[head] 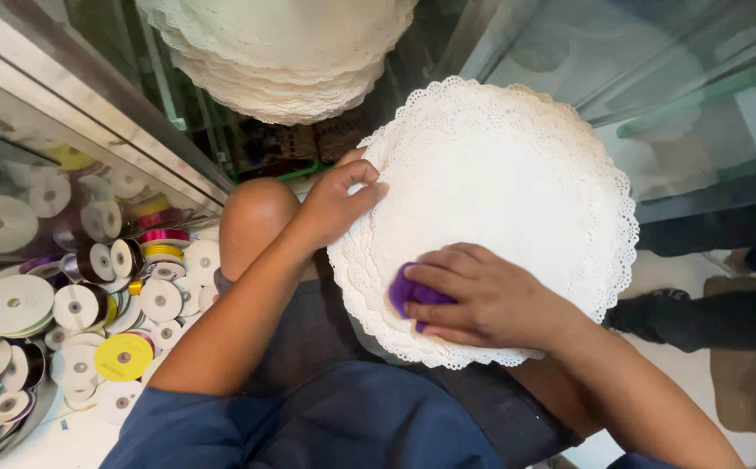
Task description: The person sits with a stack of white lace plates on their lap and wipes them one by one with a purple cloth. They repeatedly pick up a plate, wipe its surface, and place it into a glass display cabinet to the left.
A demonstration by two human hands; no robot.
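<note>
While the left hand (336,201) pinches the rim of a white doily stack (504,200) resting on the person's lap, the right hand (482,295), clutching purple cloth (408,293), could crease thin lace.

My right hand (482,300) covers most of the purple cloth (408,293); only one corner shows. Its palm hides part of the doilies (499,187), and my left fingers (356,187) cover their near-left rim, so I cannot count the sheets. The second stack (282,52) is cut off by the top edge. The ribbon spools (82,304) run off the left edge, the far ones blurred behind glass. A shoe (656,313) is half hidden by the doilies.
</note>
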